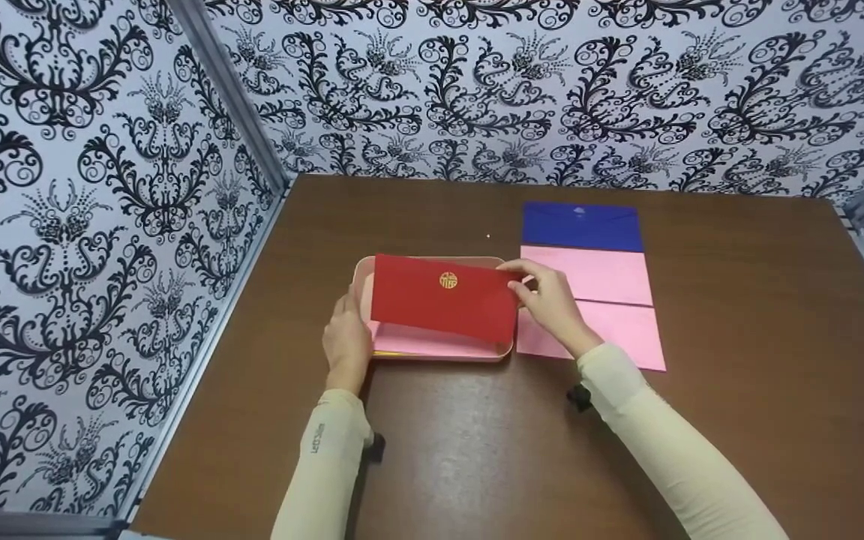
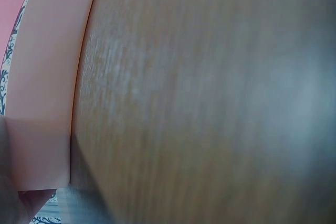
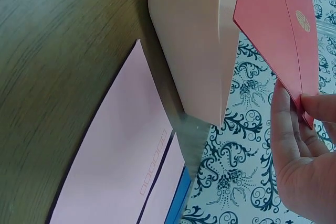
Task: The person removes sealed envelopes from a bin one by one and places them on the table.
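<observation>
Now the right hand (image 1: 552, 304) pinches the red envelope (image 1: 432, 300) by its right end; it sits over the peach tray (image 3: 189, 40), long axis left to right, reaching leftward from that hand; the left hand (image 1: 348, 341) rests against the tray's left end, grip impossible to tell; two pink envelopes (image 1: 616, 276) and a blue envelope (image 1: 582, 227) lie just right, nearer the right hand.

The red envelope (image 1: 439, 304) hides much of the tray (image 1: 439, 359) and part of the pink paper (image 1: 436, 340) in it; the yellow strip (image 1: 394, 352) is too thin to identify. A white speck (image 1: 488, 236) on the worktop (image 1: 439, 450) is too small to tell. The left wrist view blurs the worktop and cuts off the tray and the left grip (image 2: 11, 200). The right wrist view's bottom edge crops the pink sheets (image 3: 110, 145).
</observation>
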The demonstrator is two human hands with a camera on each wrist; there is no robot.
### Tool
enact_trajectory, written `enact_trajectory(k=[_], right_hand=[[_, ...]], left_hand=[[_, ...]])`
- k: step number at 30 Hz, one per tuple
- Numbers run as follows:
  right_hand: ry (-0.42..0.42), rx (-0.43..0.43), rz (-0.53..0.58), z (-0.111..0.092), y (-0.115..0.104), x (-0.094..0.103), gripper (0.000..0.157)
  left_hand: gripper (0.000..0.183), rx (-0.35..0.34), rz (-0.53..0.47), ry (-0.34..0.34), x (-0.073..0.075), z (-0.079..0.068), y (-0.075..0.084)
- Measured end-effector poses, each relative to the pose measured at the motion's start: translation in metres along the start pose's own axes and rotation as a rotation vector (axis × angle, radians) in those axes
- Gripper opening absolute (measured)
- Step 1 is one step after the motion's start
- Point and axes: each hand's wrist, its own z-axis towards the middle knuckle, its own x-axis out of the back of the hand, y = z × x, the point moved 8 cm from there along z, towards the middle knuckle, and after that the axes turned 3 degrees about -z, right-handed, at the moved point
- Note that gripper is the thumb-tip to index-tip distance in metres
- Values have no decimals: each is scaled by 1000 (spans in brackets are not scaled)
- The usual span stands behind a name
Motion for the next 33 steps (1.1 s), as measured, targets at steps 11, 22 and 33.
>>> enact_trajectory(k=[11,22,33], right_hand=[[8,-18,15,-1,6,9,30],[-1,-63,91,-5,14,19,31],[-35,-152,187,-12,33,28,36]], left_hand=[[53,-23,15,48,1,1,0],[52,-12,11,43,1,0,1],[53,-4,12,22,1,1,1]])
